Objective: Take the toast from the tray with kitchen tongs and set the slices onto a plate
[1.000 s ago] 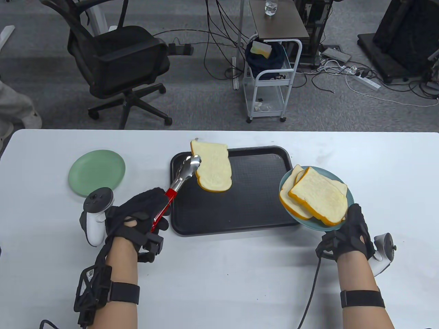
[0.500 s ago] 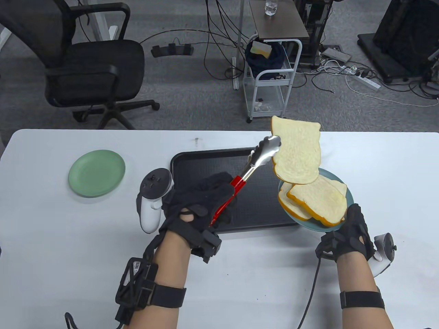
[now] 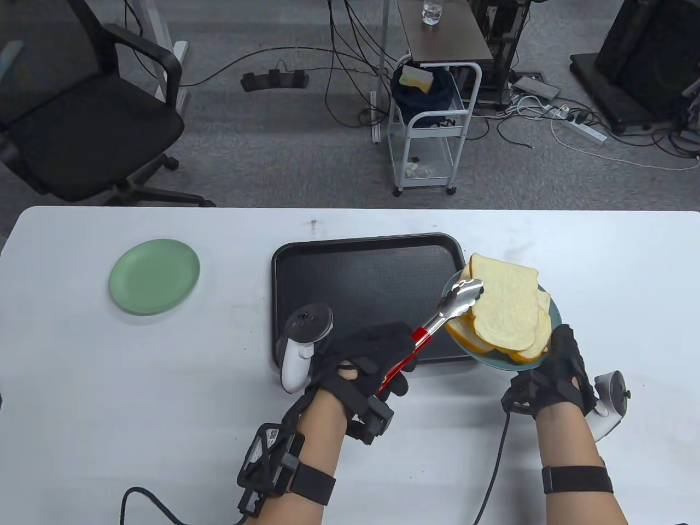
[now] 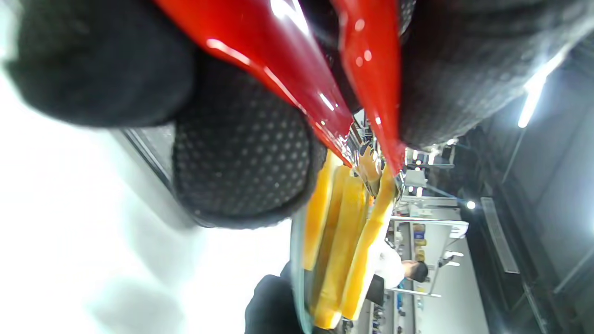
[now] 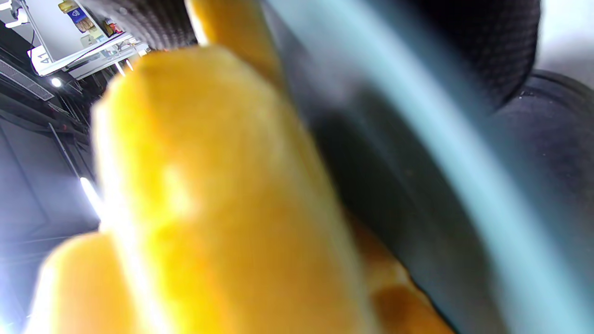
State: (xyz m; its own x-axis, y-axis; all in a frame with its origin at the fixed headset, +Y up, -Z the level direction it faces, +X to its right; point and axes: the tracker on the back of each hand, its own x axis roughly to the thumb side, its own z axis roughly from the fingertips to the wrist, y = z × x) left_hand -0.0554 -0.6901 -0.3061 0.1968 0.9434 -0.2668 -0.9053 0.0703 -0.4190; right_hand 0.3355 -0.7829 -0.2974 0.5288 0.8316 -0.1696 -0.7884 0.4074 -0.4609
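Toast (image 3: 506, 306) in tongs' (image 3: 437, 322) grip

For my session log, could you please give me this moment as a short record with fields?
left hand: grips red-handled tongs
tongs' tips: on the top toast slice, at its left edge
right hand: holds blue plate by its near rim
blue plate: stack of toast, over the tray's right edge
black tray: no toast on it
green plate: bare, on table's left

Bare tray (image 3: 355, 284) gives open passage; the toast stack (image 3: 506, 311) fills the blue plate (image 3: 553, 317).
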